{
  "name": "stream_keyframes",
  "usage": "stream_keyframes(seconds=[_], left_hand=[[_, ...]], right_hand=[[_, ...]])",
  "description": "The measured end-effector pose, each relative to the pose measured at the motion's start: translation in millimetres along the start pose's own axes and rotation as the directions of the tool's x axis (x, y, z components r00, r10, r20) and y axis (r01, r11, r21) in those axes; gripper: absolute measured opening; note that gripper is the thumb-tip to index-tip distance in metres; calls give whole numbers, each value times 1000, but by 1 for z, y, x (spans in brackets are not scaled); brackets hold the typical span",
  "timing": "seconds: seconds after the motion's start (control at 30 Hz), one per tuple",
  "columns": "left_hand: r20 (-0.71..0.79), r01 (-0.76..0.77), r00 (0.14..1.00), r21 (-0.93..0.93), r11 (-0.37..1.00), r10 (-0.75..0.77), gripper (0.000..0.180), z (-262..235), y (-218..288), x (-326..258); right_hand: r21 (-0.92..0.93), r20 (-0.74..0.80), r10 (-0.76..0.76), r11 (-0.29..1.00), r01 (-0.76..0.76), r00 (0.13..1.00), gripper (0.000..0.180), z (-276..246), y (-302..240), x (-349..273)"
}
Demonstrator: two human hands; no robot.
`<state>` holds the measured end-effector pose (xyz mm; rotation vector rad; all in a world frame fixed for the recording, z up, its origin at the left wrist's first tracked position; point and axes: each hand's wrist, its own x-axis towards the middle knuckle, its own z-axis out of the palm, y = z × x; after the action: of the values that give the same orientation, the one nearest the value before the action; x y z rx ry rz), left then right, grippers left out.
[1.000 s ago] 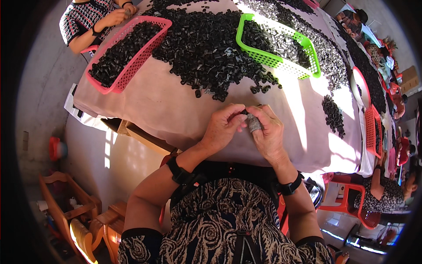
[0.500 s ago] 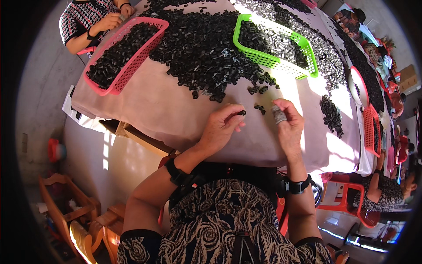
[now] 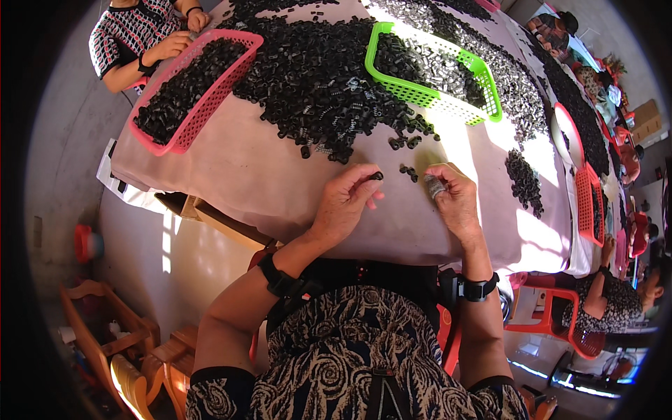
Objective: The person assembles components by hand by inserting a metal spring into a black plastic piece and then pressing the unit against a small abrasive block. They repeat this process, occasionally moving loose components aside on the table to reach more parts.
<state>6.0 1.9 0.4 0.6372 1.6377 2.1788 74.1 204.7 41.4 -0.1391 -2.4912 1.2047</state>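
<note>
Head view: nearest the wearer, the left hand (image 3: 348, 203) is seen with a small black ring-shaped part (image 3: 377, 176) pinched between thumb and forefinger, just above the pale pink cloth-covered table (image 3: 252, 175). The right hand (image 3: 453, 199) is closed around a short grey ridged cylinder (image 3: 435, 187), gripped at the fingertips. Between the two hands a few loose black parts (image 3: 409, 171) are scattered on the cloth.

Farther out, a broad heap of small black parts (image 3: 315, 77) is spread over the middle of the table. A green plastic mesh basket (image 3: 428, 73) (partly in sunlight) is set to the right of the heap and is filled with dark and greyish parts. A pink plastic mesh basket (image 3: 192, 91), at the left, is filled nearly to the rim with black parts; another person's hands (image 3: 171, 45) are seen at its far end.

Along the right edge, a red mesh basket (image 3: 591, 203) is placed on the table, and other seated people are visible. Wooden furniture (image 3: 105, 336) is seen on the pale floor at lower left.
</note>
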Motion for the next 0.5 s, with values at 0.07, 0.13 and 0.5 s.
stream_keyframes(seconds=[0.07, 0.13, 0.5], left_hand=[[-3, 2, 1000, 15, 1000, -2, 16, 0, 0, 0], [0, -9, 1000, 9, 1000, 9, 16, -1, -2, 0], [28, 10, 1000, 17, 1000, -10, 17, -1, -1, 0]], right_hand=[[-36, 26, -6, 999, 7, 1000, 22, 0, -3, 2], [-71, 53, -12, 997, 16, 999, 23, 1, -7, 3], [-276, 133, -85, 954, 119, 988, 21, 9, -15, 14]])
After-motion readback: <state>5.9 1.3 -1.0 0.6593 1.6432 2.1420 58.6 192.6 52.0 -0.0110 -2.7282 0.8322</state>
